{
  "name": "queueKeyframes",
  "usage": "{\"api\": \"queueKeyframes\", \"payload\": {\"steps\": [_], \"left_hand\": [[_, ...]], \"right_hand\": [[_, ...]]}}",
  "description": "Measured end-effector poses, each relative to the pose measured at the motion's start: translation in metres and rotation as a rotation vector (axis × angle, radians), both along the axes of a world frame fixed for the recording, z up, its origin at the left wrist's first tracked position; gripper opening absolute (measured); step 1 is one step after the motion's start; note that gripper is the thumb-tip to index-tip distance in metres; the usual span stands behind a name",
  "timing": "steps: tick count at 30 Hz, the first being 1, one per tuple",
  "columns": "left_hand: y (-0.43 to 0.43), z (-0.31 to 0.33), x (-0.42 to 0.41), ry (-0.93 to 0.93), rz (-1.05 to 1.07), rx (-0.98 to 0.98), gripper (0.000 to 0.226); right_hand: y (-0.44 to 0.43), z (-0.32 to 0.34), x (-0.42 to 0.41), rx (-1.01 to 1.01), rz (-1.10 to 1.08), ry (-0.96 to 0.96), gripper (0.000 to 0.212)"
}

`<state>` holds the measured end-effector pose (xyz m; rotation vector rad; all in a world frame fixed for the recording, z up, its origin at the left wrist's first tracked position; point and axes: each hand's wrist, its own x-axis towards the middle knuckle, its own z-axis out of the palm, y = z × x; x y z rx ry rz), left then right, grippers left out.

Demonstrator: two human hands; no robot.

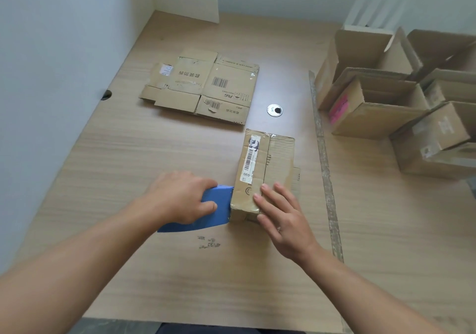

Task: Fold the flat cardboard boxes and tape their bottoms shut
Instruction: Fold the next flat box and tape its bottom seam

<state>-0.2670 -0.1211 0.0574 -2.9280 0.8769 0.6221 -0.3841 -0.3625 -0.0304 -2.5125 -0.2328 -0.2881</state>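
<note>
On the pale wood-grain tabletop (pixel 123 153), a small brown cardboard box (pixel 268 163) sits centre. The left hand (pixel 177 199) curls its fingers round a blue tape dispenser (pixel 220 194) at the box's 9 o'clock side; the right hand (pixel 283 220) presses straight fingers on its top.

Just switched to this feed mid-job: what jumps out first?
The left hand grips a blue dispenser against the near end of the box at centre, while the right hand presses flat on its top. A flat box lies farther back, and open boxes crowd the right side.
</note>
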Motion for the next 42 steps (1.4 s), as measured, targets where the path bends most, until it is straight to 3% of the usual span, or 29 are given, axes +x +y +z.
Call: {"api": "queueKeyframes", "payload": {"steps": [5, 16, 28, 30, 32, 34, 37, 42], "left_hand": [[-0.022, 0.013, -0.016, -0.098, 0.055, 0.089, 0.025], [-0.043, 0.026, -0.033, -0.202, 0.093, 0.172, 0.010], [0.000, 0.020, -0.037, -0.329, 0.313, -0.017, 0.034], [0.003, 0.026, -0.032, -0.424, 0.340, -0.086, 0.043], [-0.004, 0.028, -0.031, -0.498, 0.292, -0.188, 0.051], [-0.019, 0.026, -0.033, -0.491, 0.183, -0.255, 0.056], [-0.040, 0.015, -0.035, -0.439, 0.061, -0.216, 0.059], [-0.046, 0.008, -0.028, -0.327, 0.183, -0.287, 0.055]], "right_hand": [[0.003, 0.005, 0.001, 0.048, -0.024, 0.070, 0.039], [0.004, 0.007, 0.004, 0.152, -0.045, 0.109, 0.031], [-0.001, 0.021, 0.010, 0.207, -0.041, 0.237, 0.034], [0.001, 0.017, 0.002, 0.239, -0.141, 0.185, 0.049], [0.005, 0.012, -0.009, 0.274, -0.362, 0.153, 0.071], [0.010, 0.007, -0.015, 0.305, -0.583, 0.134, 0.080], [0.017, 0.003, -0.016, 0.426, -0.728, 0.165, 0.073], [0.016, 0.006, -0.011, 0.684, -0.819, 0.188, 0.063]]}}
